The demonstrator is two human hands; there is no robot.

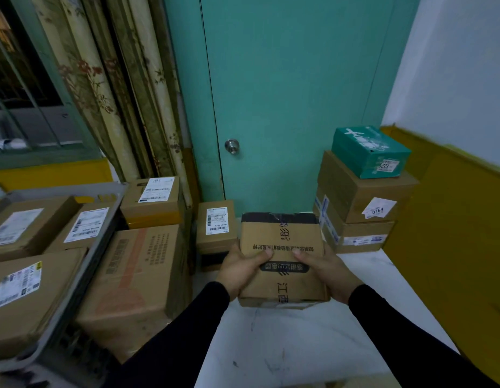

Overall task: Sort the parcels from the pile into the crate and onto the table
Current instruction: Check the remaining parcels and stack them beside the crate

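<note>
- Item in hand: a flat brown cardboard parcel (282,259) with black printed characters and a strip of black tape along its far edge. It is held over the near end of the white surface (299,345), a little tilted; whether its underside touches cannot be told.
- Left hand (242,268): grips the parcel's left edge, thumb laid across the top face, fingers curled under and out of sight.
- Right hand (326,271): grips the right edge likewise, thumb on top and fingers hidden beneath.
- Handling, as judged: stiff corrugated board, dry and matte, so unlikely to slip. Its thin build suggests a light load, though the contents are unknown. The near corner looks scuffed; opposite side edges are the soundest hold.
- Grey plastic crate (103,236): at left, holding three brown labelled cartons (27,228).
- Pile of brown cardboard boxes (148,264): between crate and surface, below a teal door (285,93).
- Stack at the far right of the surface: two brown boxes (363,203) with a teal carton (369,152) on top.
</note>
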